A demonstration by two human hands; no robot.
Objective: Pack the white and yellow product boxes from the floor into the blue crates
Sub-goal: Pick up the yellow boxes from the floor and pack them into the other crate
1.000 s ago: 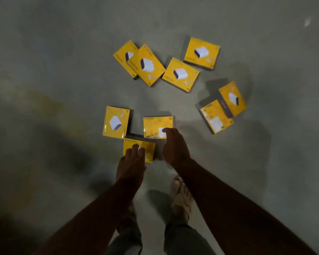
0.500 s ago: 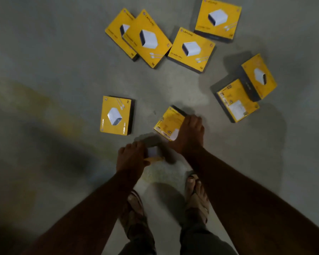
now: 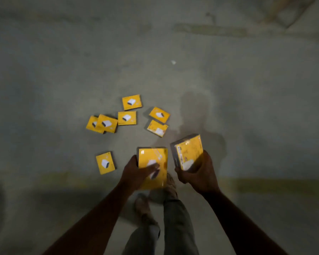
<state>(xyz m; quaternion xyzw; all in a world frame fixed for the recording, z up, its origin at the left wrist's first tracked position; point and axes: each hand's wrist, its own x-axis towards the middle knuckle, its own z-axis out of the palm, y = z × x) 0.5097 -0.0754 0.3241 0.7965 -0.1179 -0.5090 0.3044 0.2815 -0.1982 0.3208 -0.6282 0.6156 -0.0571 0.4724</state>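
Yellow cardboard boxes fill your grip: left hand (image 3: 134,173) grasps one box (image 3: 153,167), right hand (image 3: 201,173) fingers grasp another box (image 3: 189,153).

Bare storage or warehouse-type floor, dimly lit

Rough grey concrete floor (image 3: 228,80) with stains, patches and a faint yellowish painted band across it; identical retail product boxes (image 3: 127,117) in yellow and white, each printed with the same small white device, scattered loose straight on the ground in a cluster, some overlapping; same shrink-wrapped stock held in both hands; no furniture or shelving in view, only a slanted pale plank-like shape at the far upper right
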